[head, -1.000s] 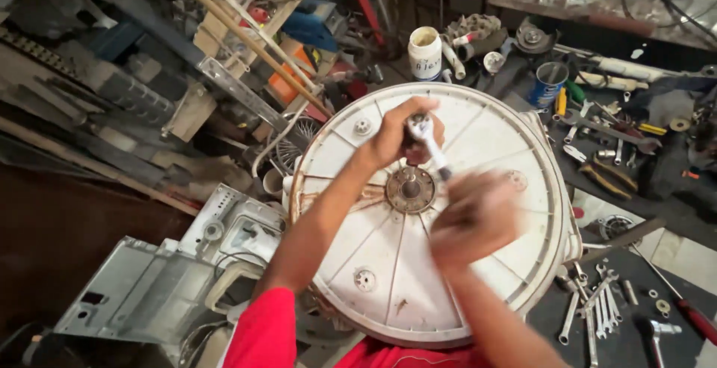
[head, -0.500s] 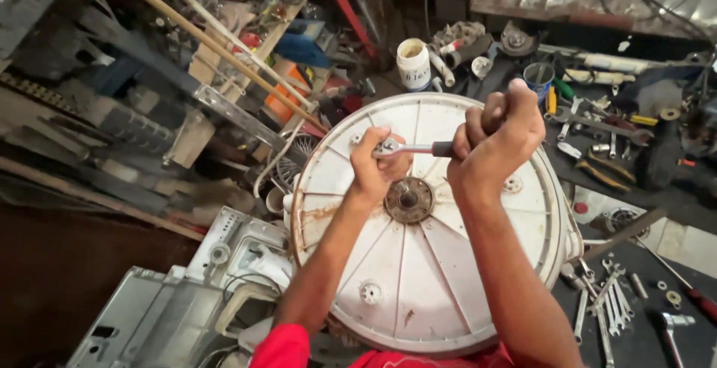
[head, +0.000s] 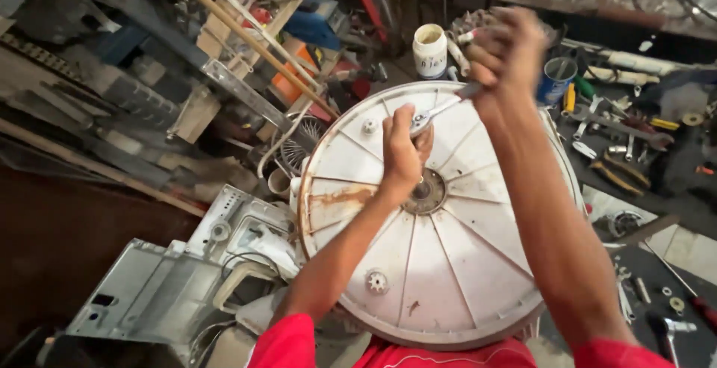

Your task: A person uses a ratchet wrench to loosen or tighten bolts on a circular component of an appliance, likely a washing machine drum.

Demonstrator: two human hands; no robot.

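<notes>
Grey sheet-metal housing (head: pixel 142 301) lies at the far left, on the floor beside the job, and next to it stands the thing we are working on: a large round white tub base (head: pixel 441 278), ribbed like a wheel, with rust streaks on its left side and a metal hub (head: pixel 427 192) at its centre. It sits flat in front of us, its near rim against our red shirt. We judge it stiff and bulky rather than very heavy, moulded plastic by the look of it, with a hard metal core; the ribs and rim would give the surest hold if it had to be turned, while the smooth panels between them look slippery. Our left hand (head: pixel 403 151) is closed over the hub area, fingers wrapped round the working end of a slim metal wrench (head: pixel 441 110) just above the centre. That tool is rigid, thin and smooth, so it wants a firm fist near its far end for leverage. Our right hand (head: pixel 504 47), blurred, is raised past the far rim and clenched on the handle end of the same tool. The two hands are apart, joined only by the shaft. Beyond them stand a white jar (head: pixel 431 51) and a blue tin (head: pixel 556 78), and loose spanners (head: pixel 620 125) lie scattered on the dark floor at the right.
</notes>
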